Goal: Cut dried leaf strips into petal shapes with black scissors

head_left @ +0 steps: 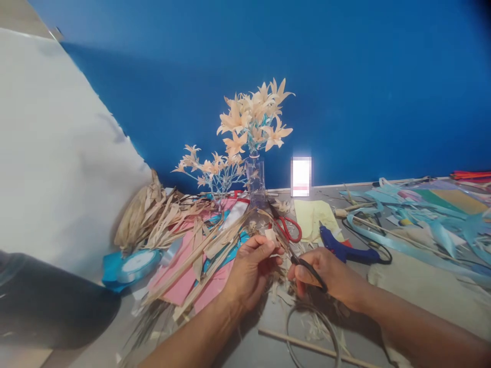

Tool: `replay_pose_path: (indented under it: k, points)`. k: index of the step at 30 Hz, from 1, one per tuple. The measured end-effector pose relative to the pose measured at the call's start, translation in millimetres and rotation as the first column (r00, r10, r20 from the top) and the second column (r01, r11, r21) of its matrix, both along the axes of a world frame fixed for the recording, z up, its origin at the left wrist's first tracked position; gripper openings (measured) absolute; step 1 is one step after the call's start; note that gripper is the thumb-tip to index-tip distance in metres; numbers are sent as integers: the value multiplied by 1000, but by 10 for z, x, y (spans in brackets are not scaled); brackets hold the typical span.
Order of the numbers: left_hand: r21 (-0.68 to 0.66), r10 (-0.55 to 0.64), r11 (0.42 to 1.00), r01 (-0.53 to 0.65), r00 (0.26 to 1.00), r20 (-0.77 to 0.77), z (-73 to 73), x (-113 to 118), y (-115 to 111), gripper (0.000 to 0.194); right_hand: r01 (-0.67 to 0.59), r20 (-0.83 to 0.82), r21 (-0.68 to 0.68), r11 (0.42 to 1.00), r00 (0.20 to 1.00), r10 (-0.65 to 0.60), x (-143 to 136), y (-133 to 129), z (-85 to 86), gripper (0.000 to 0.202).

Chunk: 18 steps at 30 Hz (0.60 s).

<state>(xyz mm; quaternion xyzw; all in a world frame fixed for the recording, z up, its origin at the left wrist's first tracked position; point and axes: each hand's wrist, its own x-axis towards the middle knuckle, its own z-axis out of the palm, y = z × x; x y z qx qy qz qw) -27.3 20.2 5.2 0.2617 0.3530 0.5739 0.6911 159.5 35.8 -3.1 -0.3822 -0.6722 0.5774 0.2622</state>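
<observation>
Between the thumb and fingers of my left hand (255,263) is a small pale piece of dried husk (270,236). My right hand (326,273) grips black-handled scissors (312,271), whose blades point up and left, close to the left fingertips. Whether the blades touch the piece I cannot tell. Just beyond my hands lie red-handled scissors (291,230). A blue glue gun (347,248) rests to the right of them. Below my hands, a metal ring (289,332) lies across a thin wooden stick (276,336) among cut scraps.
Peach husk flowers (233,120) stand in a clear bottle (256,179) near the blue wall. Dried husks (169,209), pink sheets (178,278) and a blue ribbon roll (134,266) lie leftward. Yellow paper (314,214) is behind the glue gun; light-blue ribbons (441,230) spread at right.
</observation>
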Motion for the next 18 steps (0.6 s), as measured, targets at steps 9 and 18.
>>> replay_pose_path:
  k: [9, 18]
  points:
    - [-9, -5, 1000, 6, 1000, 23, -15, 6, -1, 28, -99, 43, -30, 995, 994, 100, -42, -37, 7, 67]
    - [-24, -11, 1000, 11, 1000, -13, 9, -4, -7, 27, -44, 52, -115, 992, 997, 51, -42, -38, -82, 59]
